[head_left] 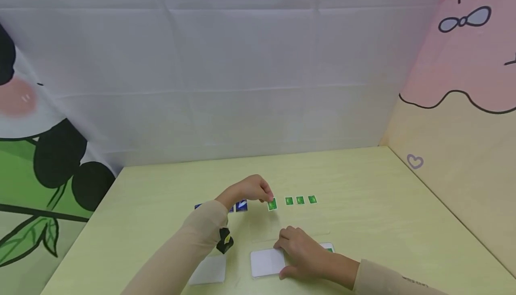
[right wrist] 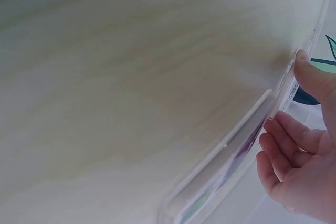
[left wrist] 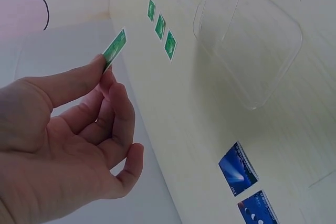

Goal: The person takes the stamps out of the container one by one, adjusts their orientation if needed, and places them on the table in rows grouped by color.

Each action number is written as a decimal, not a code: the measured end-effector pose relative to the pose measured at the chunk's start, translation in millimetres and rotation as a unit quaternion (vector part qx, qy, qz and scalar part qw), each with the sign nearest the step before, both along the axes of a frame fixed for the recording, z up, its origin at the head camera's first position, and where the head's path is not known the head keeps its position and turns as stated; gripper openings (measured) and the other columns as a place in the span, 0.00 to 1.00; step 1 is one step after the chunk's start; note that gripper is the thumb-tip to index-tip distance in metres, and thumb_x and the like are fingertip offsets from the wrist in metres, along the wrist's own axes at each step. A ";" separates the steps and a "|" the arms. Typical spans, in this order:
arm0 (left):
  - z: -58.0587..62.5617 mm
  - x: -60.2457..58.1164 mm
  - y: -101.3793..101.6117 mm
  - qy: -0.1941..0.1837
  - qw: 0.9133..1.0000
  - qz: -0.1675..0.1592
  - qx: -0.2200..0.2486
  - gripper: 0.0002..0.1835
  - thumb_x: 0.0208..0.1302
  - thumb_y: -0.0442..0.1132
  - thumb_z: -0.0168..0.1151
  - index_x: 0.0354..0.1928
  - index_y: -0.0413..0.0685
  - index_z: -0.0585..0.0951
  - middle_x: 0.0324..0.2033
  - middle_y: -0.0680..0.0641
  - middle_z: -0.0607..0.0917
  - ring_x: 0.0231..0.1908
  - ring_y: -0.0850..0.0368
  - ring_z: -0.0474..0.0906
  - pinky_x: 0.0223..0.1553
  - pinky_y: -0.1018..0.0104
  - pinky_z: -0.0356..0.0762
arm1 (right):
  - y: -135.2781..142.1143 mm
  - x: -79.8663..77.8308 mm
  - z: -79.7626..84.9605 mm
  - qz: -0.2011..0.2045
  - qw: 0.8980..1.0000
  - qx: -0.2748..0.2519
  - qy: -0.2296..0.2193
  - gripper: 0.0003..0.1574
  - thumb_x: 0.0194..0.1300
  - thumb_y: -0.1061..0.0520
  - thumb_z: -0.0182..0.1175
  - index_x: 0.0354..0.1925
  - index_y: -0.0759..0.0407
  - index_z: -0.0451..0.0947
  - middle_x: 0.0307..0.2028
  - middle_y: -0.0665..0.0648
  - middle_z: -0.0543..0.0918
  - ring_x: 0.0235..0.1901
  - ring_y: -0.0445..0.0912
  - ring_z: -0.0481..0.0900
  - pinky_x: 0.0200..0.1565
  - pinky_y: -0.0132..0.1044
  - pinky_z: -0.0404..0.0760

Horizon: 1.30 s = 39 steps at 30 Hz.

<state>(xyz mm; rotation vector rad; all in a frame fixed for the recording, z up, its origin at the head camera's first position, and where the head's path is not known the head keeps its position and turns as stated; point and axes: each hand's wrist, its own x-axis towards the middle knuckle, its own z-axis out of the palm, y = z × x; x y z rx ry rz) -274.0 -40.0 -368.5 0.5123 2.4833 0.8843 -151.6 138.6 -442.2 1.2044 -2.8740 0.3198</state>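
Observation:
My left hand pinches a small green card between thumb and fingertips, over the far part of the table. To its right, three similar green cards lie in a row. Blue picture cards lie on the other side, partly hidden by my left arm. Nearer the front, my right hand grips the right end of a white rectangular stack, thumb and fingers at its edges. Under that hand, mostly covered, is a shallow clear case with cards, a green one at its corner.
Another white rectangle lies at the front left, partly behind my left sleeve. A clear plastic tray sits mid-table. A pale cloth wall closes off the back, and a printed panel stands along the right edge.

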 end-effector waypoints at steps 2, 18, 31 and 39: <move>-0.9 -1.4 0.6 0.006 1.000 -0.001 -0.007 0.07 0.61 0.39 0.65 0.34 0.42 0.85 0.32 0.47 0.87 0.35 0.56 0.80 0.49 0.57 0.78 | -0.1 0.5 0.2 0.001 1.000 0.001 0.004 0.33 0.49 0.36 0.70 0.46 0.55 0.81 0.37 0.44 0.76 0.37 0.34 0.66 0.42 0.26 0.69; -3.7 -9.1 8.2 0.006 1.000 0.007 -0.021 0.07 0.60 0.40 0.66 0.33 0.43 0.86 0.33 0.47 0.86 0.35 0.56 0.79 0.47 0.58 0.76 | -2.2 2.4 3.8 -0.007 1.000 0.011 -0.014 0.34 0.49 0.35 0.70 0.47 0.55 0.81 0.39 0.45 0.76 0.38 0.35 0.66 0.43 0.27 0.70; -4.2 -10.5 12.7 0.016 0.999 -0.001 -0.030 0.07 0.61 0.39 0.65 0.33 0.42 0.85 0.33 0.47 0.86 0.34 0.57 0.79 0.45 0.60 0.75 | -2.2 3.9 3.0 -0.007 1.000 0.012 -0.007 0.33 0.50 0.35 0.70 0.46 0.54 0.81 0.39 0.45 0.77 0.38 0.35 0.67 0.43 0.26 0.70; -6.7 -12.6 16.5 0.016 0.999 0.008 -0.030 0.06 0.60 0.38 0.66 0.32 0.42 0.85 0.28 0.48 0.84 0.31 0.58 0.75 0.36 0.68 0.69 | -0.9 4.9 3.6 -0.001 1.000 0.015 -0.004 0.33 0.50 0.35 0.70 0.46 0.54 0.81 0.38 0.45 0.77 0.37 0.34 0.67 0.42 0.26 0.70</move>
